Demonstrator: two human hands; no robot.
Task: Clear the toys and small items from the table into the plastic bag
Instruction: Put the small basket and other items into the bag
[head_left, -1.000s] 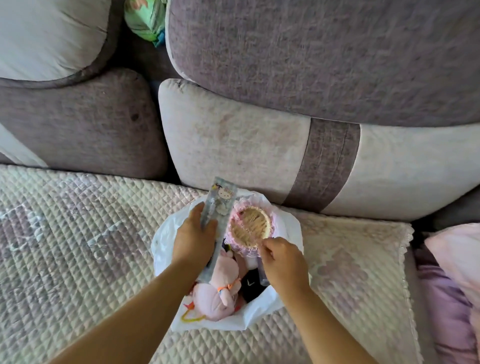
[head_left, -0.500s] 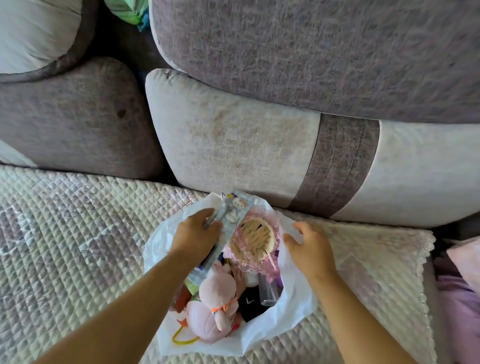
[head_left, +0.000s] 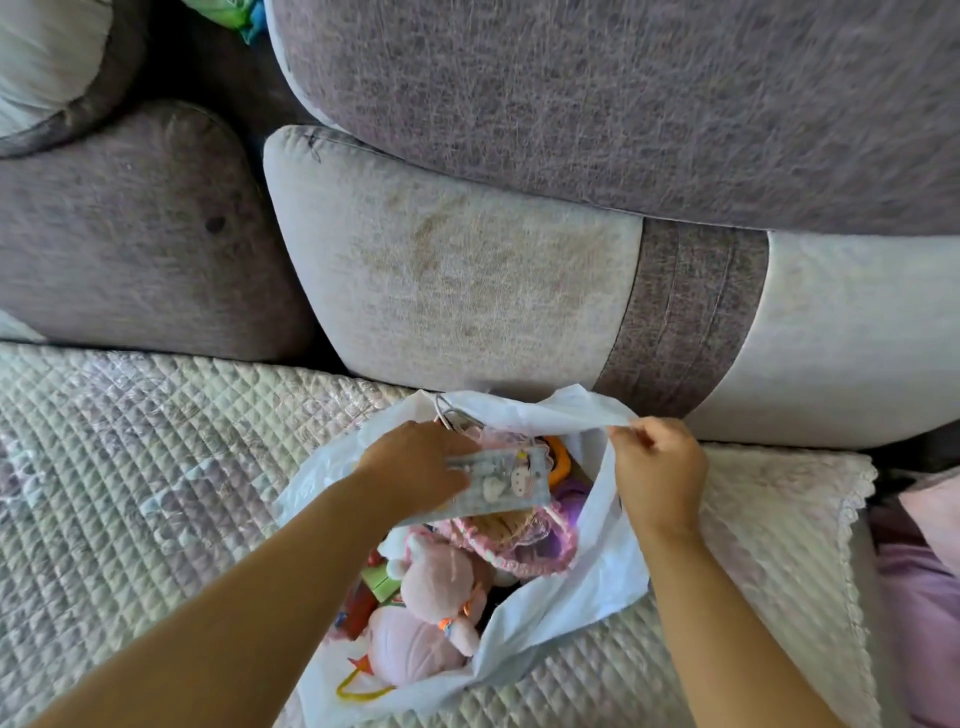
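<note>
Inside the plastic bag (head_left: 571, 587), pink plush (head_left: 436, 577); left fingers (head_left: 457, 441) clamped on packet (head_left: 498, 483), right fingers (head_left: 631, 434) pinching rim.

Quilted sofa cover (head_left: 130, 467); white plastic bag (head_left: 597, 587) lies on it.

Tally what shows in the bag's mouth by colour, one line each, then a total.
Pink: 2, the plush toy and the frilly basket
Pale blue: 1, the cartoon packet gripped by the left hand
Orange: 1, a toy
Green: 1, a block
Total: 5 told apart inside the white plastic bag; others are hidden.
</note>
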